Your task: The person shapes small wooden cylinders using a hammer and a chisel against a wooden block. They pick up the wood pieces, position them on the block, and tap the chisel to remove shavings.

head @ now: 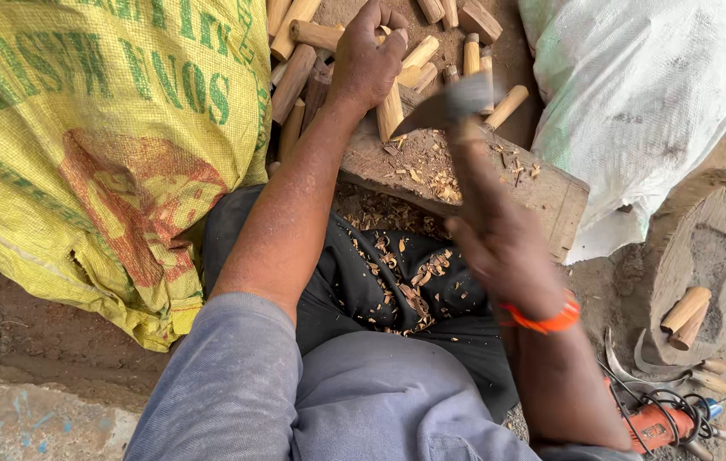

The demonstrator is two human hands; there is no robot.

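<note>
Your left hand (365,61) reaching into the pile of short pale wooden pegs (405,68), fingers curled over one, your right hand (504,248) (motion-blurred) gripping a dark-headed hatchet (452,107) above the chip-strewn wooden chopping block (551,192)

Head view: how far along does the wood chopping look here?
Done: shavings on the chopping block and lap show earlier cuts. In hand: the right hand holds a blurred hatchet over the block; the left hand reaches into the wooden pegs. Left: many pegs remain piled.
</note>
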